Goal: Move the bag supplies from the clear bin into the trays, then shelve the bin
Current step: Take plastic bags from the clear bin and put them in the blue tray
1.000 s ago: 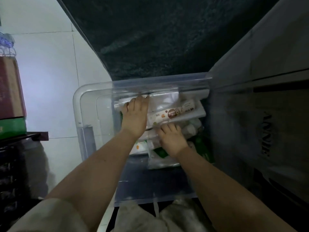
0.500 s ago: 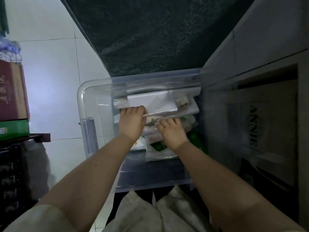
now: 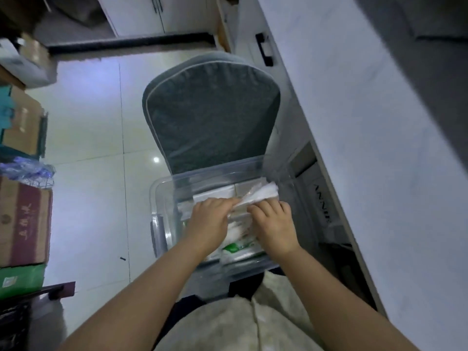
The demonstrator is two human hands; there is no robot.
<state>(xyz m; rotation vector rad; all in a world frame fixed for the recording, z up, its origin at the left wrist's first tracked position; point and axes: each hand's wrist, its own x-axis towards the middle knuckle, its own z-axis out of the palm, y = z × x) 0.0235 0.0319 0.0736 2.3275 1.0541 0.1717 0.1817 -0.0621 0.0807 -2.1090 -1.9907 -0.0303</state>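
Note:
The clear bin (image 3: pixel 162 198) sits on a grey cushioned chair (image 3: pixel 212 115) right in front of me. Inside it lie white packs of bags, some with green print (image 3: pixel 234 248). My left hand (image 3: pixel 209 221) and my right hand (image 3: pixel 274 224) are both down in the bin, side by side. Together they grip a white pack of bags (image 3: pixel 258 195) whose far end sticks up toward the bin's right rim. My hands hide much of what lies beneath them.
A white counter (image 3: pixel 367 122) with a dark paper bag (image 3: pixel 323 209) under it runs along the right. Cardboard boxes (image 3: pixel 22 224) are stacked at the left on a dark shelf edge (image 3: pixel 54 291). White tiled floor (image 3: pixel 88 122) lies between them.
The view has tilted up, so the whole chair and the counter show. Both hands have closed together on one white pack and raised its far end.

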